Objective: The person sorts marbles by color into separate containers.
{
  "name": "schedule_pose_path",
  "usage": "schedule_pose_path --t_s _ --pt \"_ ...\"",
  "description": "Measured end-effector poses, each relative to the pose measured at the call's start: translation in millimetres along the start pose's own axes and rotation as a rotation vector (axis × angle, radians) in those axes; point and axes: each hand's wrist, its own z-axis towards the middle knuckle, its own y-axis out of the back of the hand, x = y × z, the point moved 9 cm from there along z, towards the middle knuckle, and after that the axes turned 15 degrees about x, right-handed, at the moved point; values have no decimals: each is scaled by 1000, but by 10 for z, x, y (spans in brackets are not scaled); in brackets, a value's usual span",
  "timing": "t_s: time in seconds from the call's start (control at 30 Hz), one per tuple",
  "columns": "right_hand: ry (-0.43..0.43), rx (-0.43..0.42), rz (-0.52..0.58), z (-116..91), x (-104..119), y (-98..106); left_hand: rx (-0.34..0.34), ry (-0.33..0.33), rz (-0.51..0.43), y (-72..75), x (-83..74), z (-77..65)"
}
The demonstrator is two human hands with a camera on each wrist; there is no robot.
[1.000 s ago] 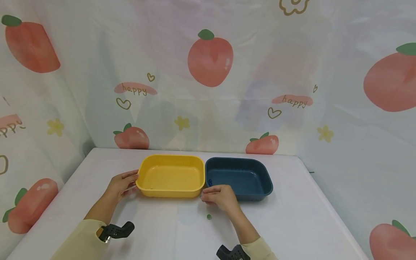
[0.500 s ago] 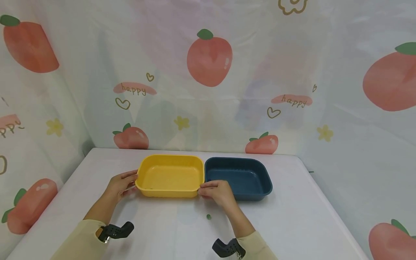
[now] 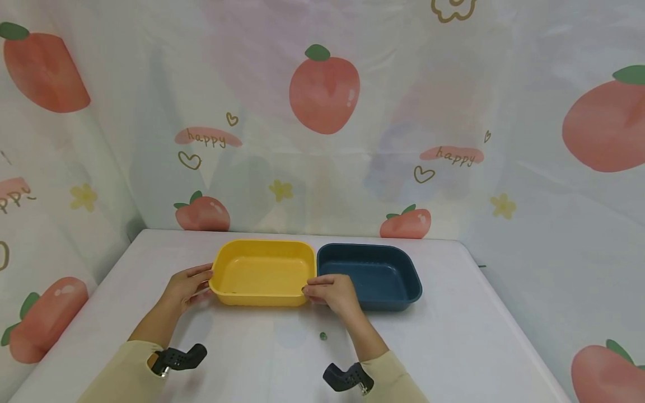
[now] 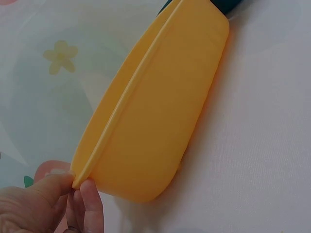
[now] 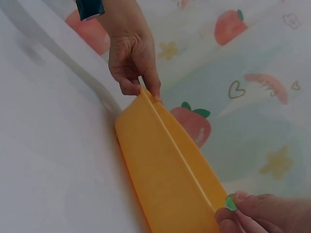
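My left hand [image 3: 185,288] grips the rim of the yellow tray [image 3: 262,300] at its left end, thumb above and fingers beneath, as the left wrist view shows. The right hand [image 3: 333,292] is at the tray's near right corner. Between its thumb and fingers it pinches a translucent green marble [image 5: 231,203], right at the yellow rim. Another small green marble [image 3: 323,336] lies on the white table in front of the trays. To the right stands a dark blue tray [image 3: 388,305], its near left corner hidden behind the right hand.
Both trays stand side by side on the white table [image 3: 453,347], towards its back edge. Behind and on both sides hangs a peach-printed cloth [image 3: 332,184]. A black wrist camera [image 3: 347,377] sits on the right forearm, another [image 3: 180,358] on the left.
The right hand has moved left and slightly away from me, from the blue tray's near left corner to the yellow tray's rim. The left hand keeps its grip in place.
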Motion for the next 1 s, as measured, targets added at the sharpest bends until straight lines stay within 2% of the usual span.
schedule_pose_path --t_s 0.33,0.57,1.0 --pt "17 1 38 70 16 -46 5 -14 -9 -15 -10 -14" --pt "15 -5 32 72 20 -55 6 -19 -31 -5 -3 -2" --pt "-6 -13 -6 29 -1 -64 2 -5 -15 -12 5 12"
